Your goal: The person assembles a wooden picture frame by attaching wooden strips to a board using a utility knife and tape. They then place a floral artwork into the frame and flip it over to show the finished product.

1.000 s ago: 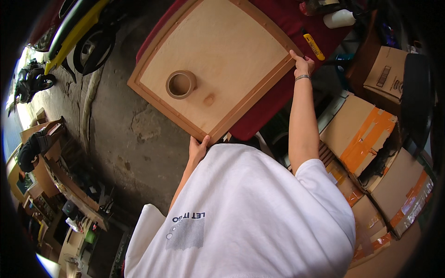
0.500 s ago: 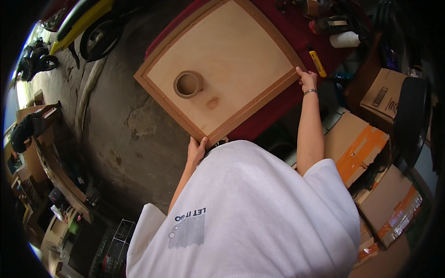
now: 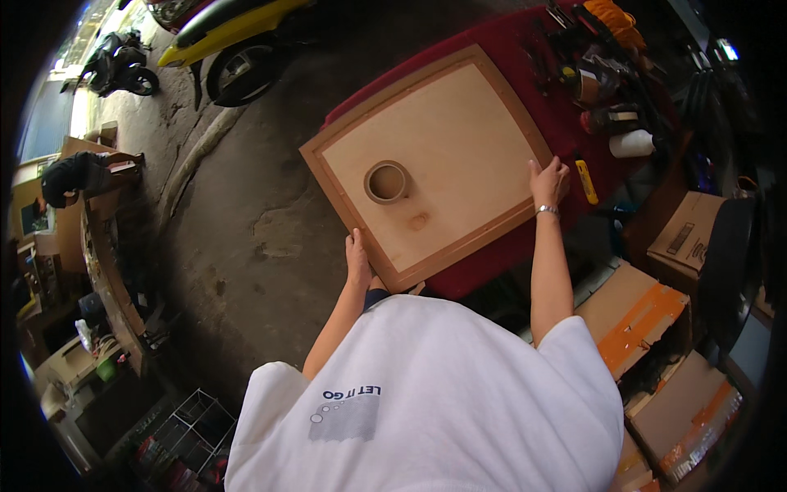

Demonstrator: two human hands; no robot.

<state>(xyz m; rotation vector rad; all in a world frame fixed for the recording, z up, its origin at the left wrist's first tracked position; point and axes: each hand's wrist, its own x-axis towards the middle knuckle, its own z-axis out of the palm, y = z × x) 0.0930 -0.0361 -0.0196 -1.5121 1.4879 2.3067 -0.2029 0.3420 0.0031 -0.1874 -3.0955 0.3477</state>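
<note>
A pale wooden panel (image 3: pixel 467 135) with a raised brown wooden border lies across a red-covered table (image 3: pixel 456 277). On the panel's left half stands a brown roll of tape (image 3: pixel 402 185), beside a small brown stain. My left hand (image 3: pixel 357 261) holds the border's left side near its lowest corner, fingers along the outer edge. At the right side, my right hand (image 3: pixel 551 182) grips the border, thumb on top and fingers curled over the edge. The undersides of both grips are hidden. A yellow utility knife (image 3: pixel 586 181) lies just right of my right hand.
A white bottle (image 3: pixel 631 144), orange cord (image 3: pixel 615 25) and several tools crowd the table's far right. Cardboard boxes (image 3: pixel 635 316) stack up at my right. Parked motorcycles (image 3: pixel 238 49) stand far left, and a person (image 3: pixel 74 180) bends over at the left.
My right hand has moved from the near right corner farther up the right edge. My left hand has shifted from the lowest corner onto the left side. The whole view has shifted too.
</note>
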